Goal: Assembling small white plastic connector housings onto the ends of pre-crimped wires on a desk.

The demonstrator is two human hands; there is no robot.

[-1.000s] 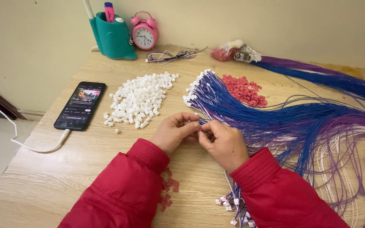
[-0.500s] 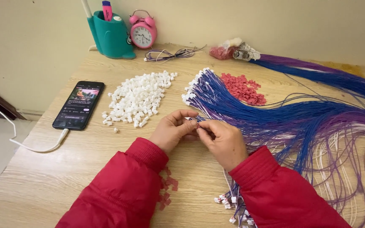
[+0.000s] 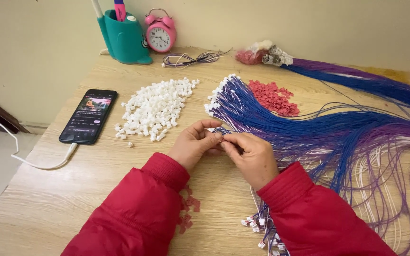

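Both hands meet over the wooden table point(image 3: 48, 204), fingertips pinched on a wire end.

Left to right we see a phone point(image 3: 88, 116), a heap of white connectors point(image 3: 155, 108), our left hand point(image 3: 195, 144) and right hand point(image 3: 252, 156) touching, pinched together on a thin wire of the blue-and-purple wire bundle point(image 3: 309, 128), and red connectors point(image 3: 274, 97) behind it.

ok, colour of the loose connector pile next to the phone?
White: the connector pile beside the phone, clearest in the head view.
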